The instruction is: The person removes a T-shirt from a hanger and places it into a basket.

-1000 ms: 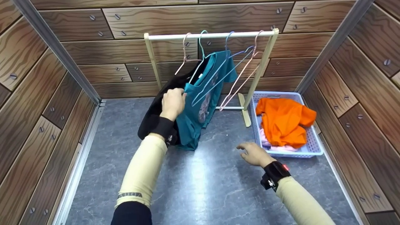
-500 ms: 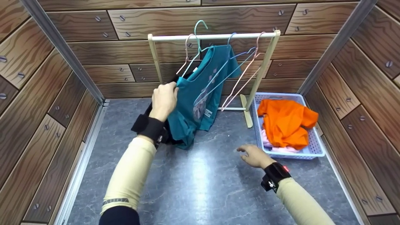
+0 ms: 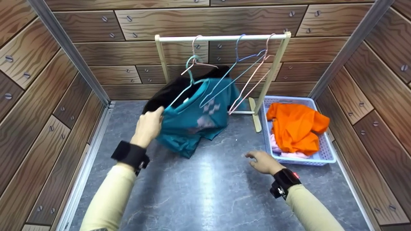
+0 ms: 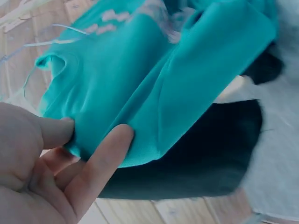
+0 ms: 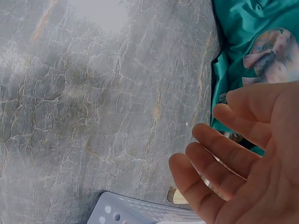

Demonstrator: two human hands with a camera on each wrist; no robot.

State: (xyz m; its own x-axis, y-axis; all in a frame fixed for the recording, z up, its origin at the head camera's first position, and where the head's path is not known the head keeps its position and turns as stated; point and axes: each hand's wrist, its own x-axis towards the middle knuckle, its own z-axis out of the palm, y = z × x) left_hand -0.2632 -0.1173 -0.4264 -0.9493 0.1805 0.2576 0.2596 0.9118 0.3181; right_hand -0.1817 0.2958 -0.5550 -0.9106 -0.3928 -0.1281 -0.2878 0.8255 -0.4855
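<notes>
My left hand [image 3: 148,126] pinches the shoulder of a teal T-shirt [image 3: 199,112] that has a printed front. A mint-green hanger [image 3: 189,72] is inside the shirt, its hook below the rail and apart from it. In the left wrist view the thumb and fingers close on the cloth [image 4: 117,93]; the hanger's end there is hidden. Behind the shirt hangs a black garment [image 3: 170,93], partly covered. Over the floor my right hand [image 3: 264,162] holds nothing, its fingers loosely bent, left of the basket.
A small rack [image 3: 221,38] bears a pink hanger [image 3: 194,48], a blue hanger [image 3: 237,57] and another pink hanger [image 3: 252,81]. At right stands a lilac basket [image 3: 326,150] with an orange garment [image 3: 292,128] over pink cloth [image 3: 293,155]. Wood-patterned walls enclose the grey floor [image 3: 205,192].
The mint hanger's hook has come up off the rail, then dropped below it. My left hand has drawn the teal T-shirt down and to the left. The right hand stays nearly still.
</notes>
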